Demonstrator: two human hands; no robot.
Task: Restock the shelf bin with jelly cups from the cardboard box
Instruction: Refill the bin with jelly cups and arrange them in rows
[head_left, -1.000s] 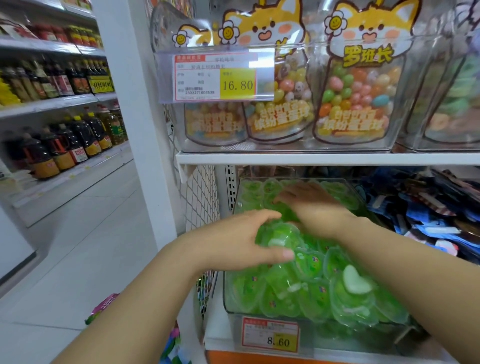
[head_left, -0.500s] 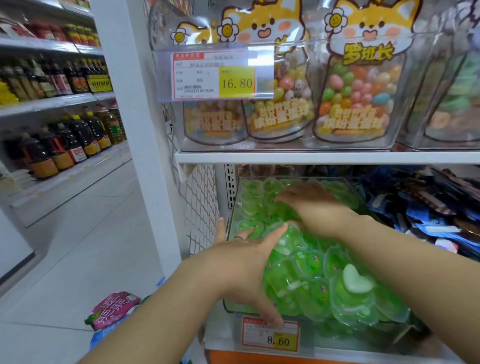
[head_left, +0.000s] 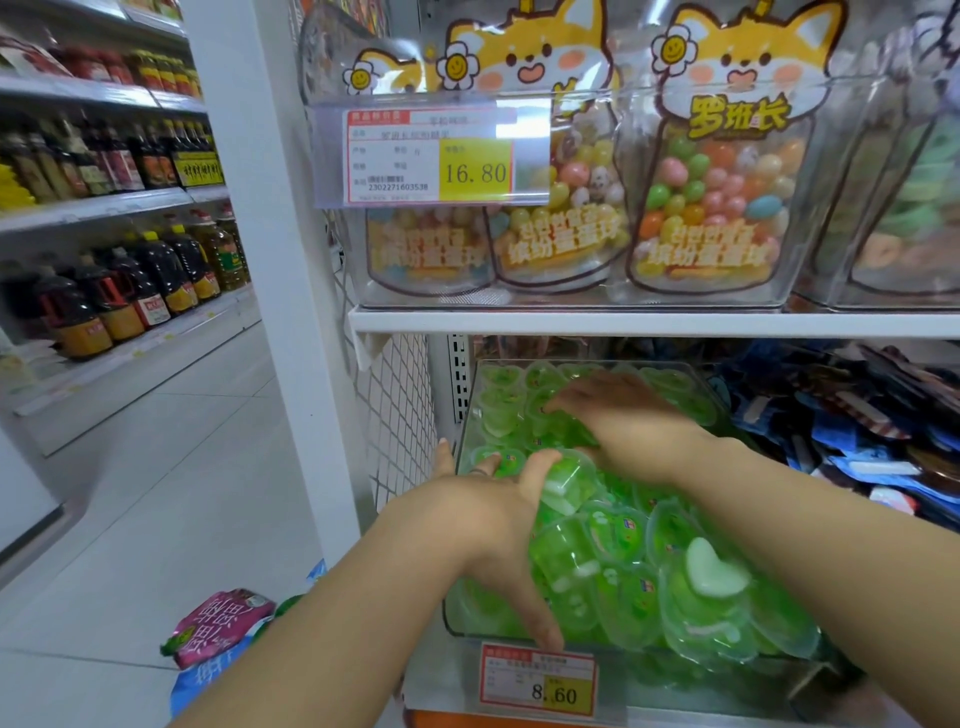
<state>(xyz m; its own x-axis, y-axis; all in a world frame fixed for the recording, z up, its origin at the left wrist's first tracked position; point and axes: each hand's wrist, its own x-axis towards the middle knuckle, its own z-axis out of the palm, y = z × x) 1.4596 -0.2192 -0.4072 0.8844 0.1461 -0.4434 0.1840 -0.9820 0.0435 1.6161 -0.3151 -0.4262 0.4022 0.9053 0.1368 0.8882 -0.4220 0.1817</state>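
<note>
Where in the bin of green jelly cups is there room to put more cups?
Likeliest room: the back-left corner of the bin, between its left wall and the right hand, where the jelly cups lie low. The front-left corner by the left hand looks lower too. The front right is crowded, heaped above the rim.

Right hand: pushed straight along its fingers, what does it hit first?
Likely the green jelly cups at the rear left of the clear bin, just past the fingertips of the right hand; then the bin's left wall. Depth is unclear.
</note>
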